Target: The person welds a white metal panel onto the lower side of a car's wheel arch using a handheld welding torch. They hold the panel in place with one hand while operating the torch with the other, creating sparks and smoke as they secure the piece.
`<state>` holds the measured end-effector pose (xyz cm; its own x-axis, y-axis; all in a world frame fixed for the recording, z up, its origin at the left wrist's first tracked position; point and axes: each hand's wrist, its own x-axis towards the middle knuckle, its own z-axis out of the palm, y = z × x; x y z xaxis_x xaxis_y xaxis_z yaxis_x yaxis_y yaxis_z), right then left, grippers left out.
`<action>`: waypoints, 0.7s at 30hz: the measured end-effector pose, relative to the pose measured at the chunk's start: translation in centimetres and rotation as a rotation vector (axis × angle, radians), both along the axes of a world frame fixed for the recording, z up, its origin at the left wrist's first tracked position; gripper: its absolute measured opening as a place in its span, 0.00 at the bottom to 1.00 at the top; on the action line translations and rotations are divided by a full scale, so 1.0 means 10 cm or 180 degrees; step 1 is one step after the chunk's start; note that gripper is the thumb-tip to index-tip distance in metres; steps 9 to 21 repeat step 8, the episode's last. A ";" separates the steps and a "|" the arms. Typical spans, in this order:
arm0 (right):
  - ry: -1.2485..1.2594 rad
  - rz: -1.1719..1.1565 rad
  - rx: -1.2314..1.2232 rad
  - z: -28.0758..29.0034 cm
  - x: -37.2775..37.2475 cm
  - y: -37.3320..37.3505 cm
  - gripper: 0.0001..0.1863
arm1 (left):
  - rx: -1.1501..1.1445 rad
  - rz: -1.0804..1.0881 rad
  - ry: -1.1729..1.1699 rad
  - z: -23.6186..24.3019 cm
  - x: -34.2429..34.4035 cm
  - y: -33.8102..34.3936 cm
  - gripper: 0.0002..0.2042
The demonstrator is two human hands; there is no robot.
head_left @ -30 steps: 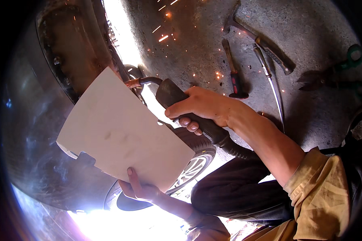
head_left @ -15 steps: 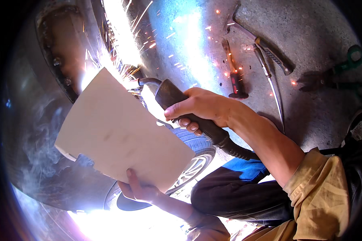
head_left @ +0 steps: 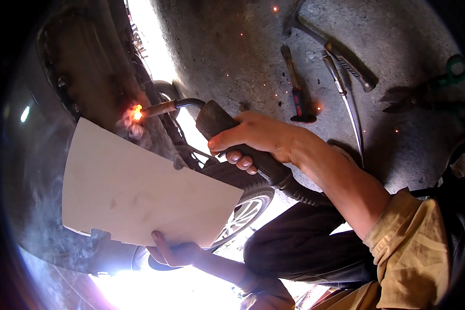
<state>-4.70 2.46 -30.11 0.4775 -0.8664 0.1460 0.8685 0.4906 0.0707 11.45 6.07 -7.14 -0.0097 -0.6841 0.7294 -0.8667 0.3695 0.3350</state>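
My right hand is wrapped round the black handle of a welding torch. The torch's copper-coloured nozzle points left at a glowing orange spot on the car's body panel, and a little smoke curls around the spot. In my left hand is a pale flat sheet, gripped at its lower edge with the thumb on the near face. Beside the glowing spot, the sheet covers part of the car body; the fingers behind it are hidden.
On the concrete floor at the right lie a hammer, a red-and-black screwdriver, a thin metal rod-like tool and green-handled snips. A car wheel stands behind the sheet. Small embers dot the floor.
The bright arc and spraying sparks have died to an orange glow. My left hand has lowered the sheet and tilted it, uncovering the weld spot. The torch has barely moved.
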 end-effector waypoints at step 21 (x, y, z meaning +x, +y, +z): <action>0.0009 -0.0041 0.0000 -0.02 -0.06 0.03 0.10 | 0.0081 -0.0190 0.0079 -0.03 0.03 -0.03 0.26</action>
